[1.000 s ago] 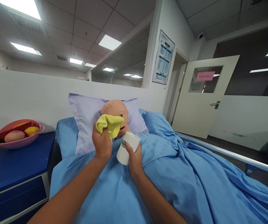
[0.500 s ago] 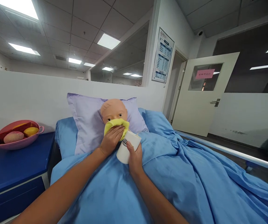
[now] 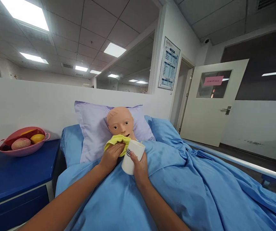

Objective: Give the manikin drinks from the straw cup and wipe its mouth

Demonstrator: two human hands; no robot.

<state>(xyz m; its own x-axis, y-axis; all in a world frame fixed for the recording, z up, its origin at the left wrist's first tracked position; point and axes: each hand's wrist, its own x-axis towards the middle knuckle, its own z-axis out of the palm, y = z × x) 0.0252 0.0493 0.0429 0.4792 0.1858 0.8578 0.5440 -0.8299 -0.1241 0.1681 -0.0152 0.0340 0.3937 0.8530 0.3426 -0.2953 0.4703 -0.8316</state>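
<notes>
Left hand pins cloth at blanket edge — right hand grips cup.

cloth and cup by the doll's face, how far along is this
Done, it seems: the doll lies tucked under the blanket, face uncovered. In hand: the left hand presses the yellow cloth under its chin, and the right hand holds the white cup alongside. Left: cloth and cup are not yet set down, perhaps on the cabinet.
</notes>
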